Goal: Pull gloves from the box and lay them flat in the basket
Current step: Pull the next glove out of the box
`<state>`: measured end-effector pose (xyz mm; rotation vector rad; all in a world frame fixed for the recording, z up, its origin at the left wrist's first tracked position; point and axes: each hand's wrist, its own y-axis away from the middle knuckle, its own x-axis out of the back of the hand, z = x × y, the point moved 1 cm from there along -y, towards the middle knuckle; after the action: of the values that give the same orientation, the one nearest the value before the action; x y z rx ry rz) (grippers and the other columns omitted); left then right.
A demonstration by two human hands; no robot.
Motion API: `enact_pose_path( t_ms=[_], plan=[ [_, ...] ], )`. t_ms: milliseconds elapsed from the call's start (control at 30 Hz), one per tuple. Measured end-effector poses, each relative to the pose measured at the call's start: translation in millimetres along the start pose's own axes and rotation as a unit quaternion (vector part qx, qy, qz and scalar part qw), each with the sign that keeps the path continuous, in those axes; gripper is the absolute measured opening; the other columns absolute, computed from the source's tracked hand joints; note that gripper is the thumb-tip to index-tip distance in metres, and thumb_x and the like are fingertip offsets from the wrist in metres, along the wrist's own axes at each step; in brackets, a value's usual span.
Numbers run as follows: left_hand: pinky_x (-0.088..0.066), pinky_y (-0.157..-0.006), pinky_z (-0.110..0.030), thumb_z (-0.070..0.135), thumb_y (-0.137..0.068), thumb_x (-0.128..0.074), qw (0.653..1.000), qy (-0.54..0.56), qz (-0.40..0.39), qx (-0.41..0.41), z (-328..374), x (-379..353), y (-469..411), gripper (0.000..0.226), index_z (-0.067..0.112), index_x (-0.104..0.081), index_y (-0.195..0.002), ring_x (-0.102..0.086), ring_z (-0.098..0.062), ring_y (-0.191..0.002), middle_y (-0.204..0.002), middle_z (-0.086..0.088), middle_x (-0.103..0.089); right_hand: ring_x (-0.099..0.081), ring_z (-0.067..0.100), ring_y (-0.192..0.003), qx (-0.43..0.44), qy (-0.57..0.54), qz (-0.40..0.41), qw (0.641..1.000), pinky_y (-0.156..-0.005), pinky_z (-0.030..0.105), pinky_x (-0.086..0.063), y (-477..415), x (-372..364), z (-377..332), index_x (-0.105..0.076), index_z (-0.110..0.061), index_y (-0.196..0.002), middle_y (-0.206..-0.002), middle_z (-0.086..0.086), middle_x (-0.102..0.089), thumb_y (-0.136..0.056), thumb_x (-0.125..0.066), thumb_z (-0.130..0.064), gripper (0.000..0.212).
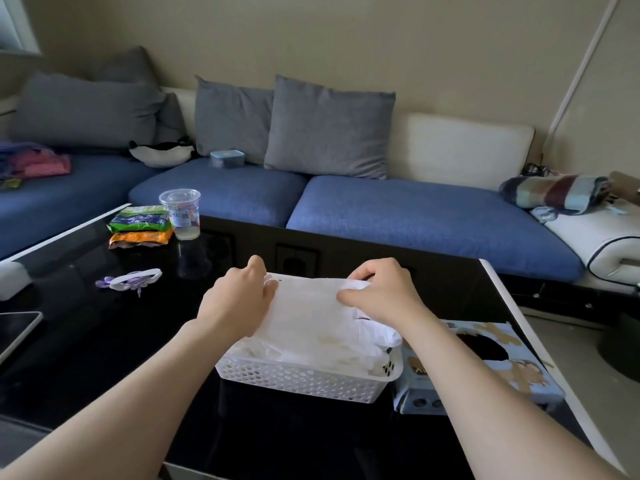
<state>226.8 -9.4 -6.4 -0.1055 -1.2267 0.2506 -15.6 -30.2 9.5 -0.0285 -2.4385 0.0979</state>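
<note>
The glove point(308, 306) hangs stretched over the basket point(304, 377), my left hand point(242, 299) and right hand point(381, 292) pinching its far corners. I should lower it evenly, keeping it taut. The box point(485, 365) sits just right.

the left hand point(239, 299), the right hand point(381, 292) and a glove point(308, 306) held between them cover the basket point(301, 379) from above. the box point(485, 368) sits just beside the basket's right wall. left of the basket the table point(104, 341) lies open; a cup point(180, 213) and snack bags point(140, 225) stand back left of it.
</note>
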Motion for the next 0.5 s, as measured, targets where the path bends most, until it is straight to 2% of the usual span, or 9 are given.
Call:
enact_pose_path(
  t_ms=[133, 233, 333, 433, 500],
  plan=[
    [-0.046, -0.055, -0.036, 0.046, -0.107, -0.049, 0.998, -0.057, 0.001, -0.008, -6.9, 0.4, -3.1, 0.027, 0.019, -0.044, -0.106, -0.062, -0.024, -0.065, -0.084, -0.001, -0.058, -0.07, 0.009, -0.085, 0.011, 0.081, -0.013, 0.997, -0.076, 0.034, -0.063, 1.1, -3.5, 1.7, -0.072, -0.029, -0.102, -0.102, -0.01, -0.068, -0.075, -0.091, -0.039, 0.035],
    [-0.044, -0.055, -0.034, 0.047, -0.104, -0.057, 0.995, -0.098, 0.003, -0.008, -7.2, 1.1, -0.8, 0.031, 0.021, -0.043, -0.111, -0.06, -0.023, -0.07, -0.087, 0.001, -0.058, -0.067, 0.009, -0.09, 0.036, 0.167, -0.004, 0.985, -0.076, 0.034, -0.059, 5.3, -4.3, -1.1, -0.068, -0.032, -0.111, -0.105, -0.013, -0.064, -0.076, -0.088, -0.049, 0.044],
    [-0.042, -0.058, -0.033, 0.048, -0.099, -0.066, 0.99, -0.121, 0.049, -0.048, -6.0, 0.1, -1.9, 0.038, 0.021, -0.044, -0.115, -0.054, -0.023, -0.09, -0.102, 0.001, -0.056, -0.057, 0.017, -0.114, 0.109, 0.244, 0.004, 0.964, -0.087, 0.035, -0.053, 8.0, -3.5, -8.5, -0.067, -0.032, -0.126, -0.123, -0.007, -0.057, -0.088, -0.08, -0.049, 0.043],
    [-0.047, -0.072, -0.034, 0.041, -0.098, -0.069, 0.978, -0.1, 0.091, -0.16, 0.0, -0.6, -5.0, 0.031, 0.023, -0.053, -0.118, -0.043, -0.021, -0.1, -0.11, 0.002, -0.049, -0.04, 0.023, -0.131, 0.168, 0.279, -0.06, 0.944, -0.102, 0.039, -0.046, 16.6, 0.0, -24.5, -0.061, -0.033, -0.141, -0.137, -0.001, -0.046, -0.098, -0.069, -0.049, 0.047],
    [-0.049, -0.088, -0.036, 0.042, -0.102, -0.063, 0.978, -0.029, 0.011, -0.207, 6.7, -3.5, -1.9, 0.027, 0.03, -0.056, -0.124, -0.043, -0.018, -0.105, -0.114, 0.007, -0.048, -0.034, 0.024, -0.136, 0.139, 0.313, -0.154, 0.927, -0.103, 0.042, -0.045, 23.3, 1.7, -31.6, -0.053, -0.03, -0.15, -0.142, 0.001, -0.041, -0.099, -0.068, -0.05, 0.056]
  ],
)
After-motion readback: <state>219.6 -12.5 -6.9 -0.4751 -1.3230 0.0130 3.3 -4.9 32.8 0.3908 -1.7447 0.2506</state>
